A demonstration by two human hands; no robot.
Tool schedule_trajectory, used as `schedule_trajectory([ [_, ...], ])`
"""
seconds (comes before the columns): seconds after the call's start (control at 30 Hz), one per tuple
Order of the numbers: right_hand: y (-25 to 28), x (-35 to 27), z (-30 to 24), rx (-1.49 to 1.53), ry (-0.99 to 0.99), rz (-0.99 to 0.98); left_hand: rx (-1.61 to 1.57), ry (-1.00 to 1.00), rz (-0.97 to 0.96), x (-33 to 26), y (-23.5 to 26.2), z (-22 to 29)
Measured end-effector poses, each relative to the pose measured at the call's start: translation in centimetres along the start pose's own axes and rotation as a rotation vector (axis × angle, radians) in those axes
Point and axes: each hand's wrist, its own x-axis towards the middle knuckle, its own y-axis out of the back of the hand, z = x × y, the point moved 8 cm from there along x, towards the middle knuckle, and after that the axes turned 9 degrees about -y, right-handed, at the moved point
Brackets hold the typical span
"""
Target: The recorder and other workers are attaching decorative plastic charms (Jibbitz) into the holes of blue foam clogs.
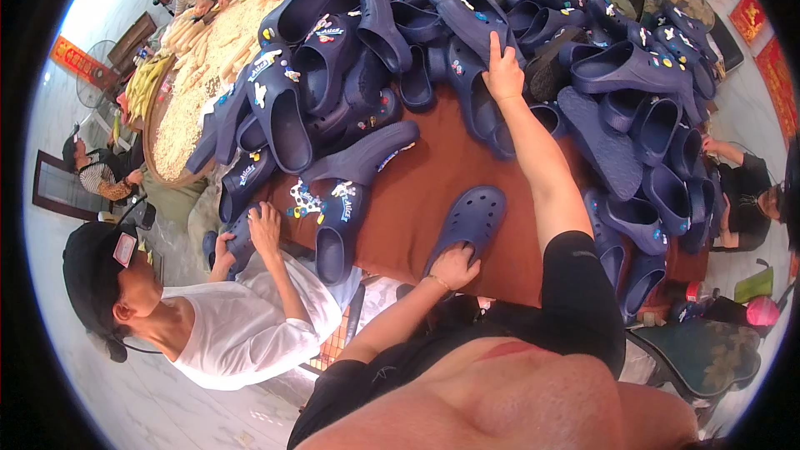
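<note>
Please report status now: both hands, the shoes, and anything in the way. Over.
Left hand grips a plain navy clog on the brown table. Right hand reaches into the clog pile. Co-worker's hands work apart; path unobstructed.

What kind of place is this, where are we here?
Probably a small workshop for decorating footwear: a brown table heaped with dark blue clogs, some bearing charms, and several people working around it.

Bright, even daylight fills the scene, strongest at the upper left, where the pale floor (100, 0) washes out to near white. Shadows are soft and short under the piled navy clogs (467, 33) on the brown table (433, 183). The fisheye lens bends everything toward a black circular rim, and detail smears there. The centre is fairly sharp; the wearer's chest at the bottom edge is blurred.
</note>
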Motion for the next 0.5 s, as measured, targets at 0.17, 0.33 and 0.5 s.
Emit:
schedule_trajectory([
  [0.17, 7.1, -0.2, -0.1, 0.113, -0.031, 0.113, 0.029, -0.010, -0.007, -0.2, 0.4, 0.4],
  [0.33, 14.8, -2.2, 2.2, 0.204, -0.149, 0.139, 0.094, -0.032, -0.058, 0.1, -0.6, 0.0],
  [0.5, 22.9, -6.5, 5.4, 0.197, -0.142, 0.138, 0.220, -0.103, 0.076, 0.3, -0.1, -0.4],
])
